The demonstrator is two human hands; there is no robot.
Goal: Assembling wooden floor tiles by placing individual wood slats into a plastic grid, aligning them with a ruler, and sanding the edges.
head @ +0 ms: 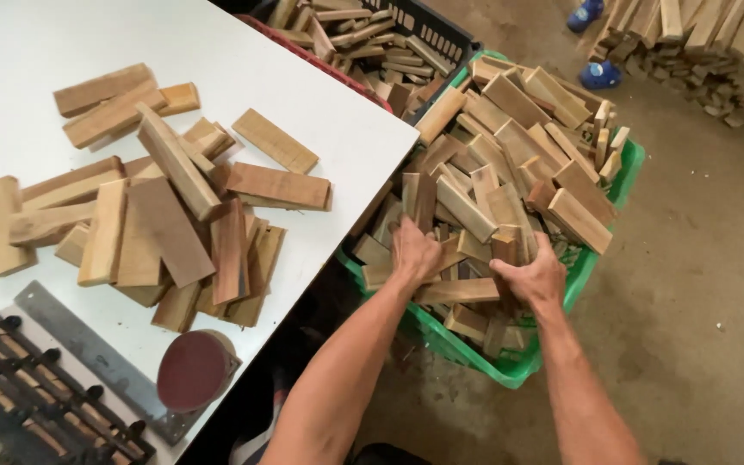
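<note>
White table (303,95) fills the left of the view, its right corner pointing at a green crate (600,258) that stands on the dirt floor (699,284) just beside the table's right edge; crate is heaped w/ short wooden offcuts (518,129), piled above its rim. A dark crate (441,30) w/ more wood sits at the table's far right edge, behind the green one, & a loose heap of blocks (699,52) lies on the floor at top right, well apart. On the table, a spread of wooden boards (165,215) covers the middle & left, overlapping in several layers. At the table's near edge: a dark slatted rack (36,396) at the near left corner, a steel ruler (88,353) lying diagonally beside it, & a round red sanding pad (193,370) touching the ruler's near end. Both hands are down in the green crate near its table-side rim: left hand (413,251) is pressed into the pile, fingers curled around offcuts, grip partly hidden by wood; right hand (534,277) is clenched on an upright block (505,250) among the pile, thumb across its face. A flat strip (458,291) lies between the two wrists
</note>
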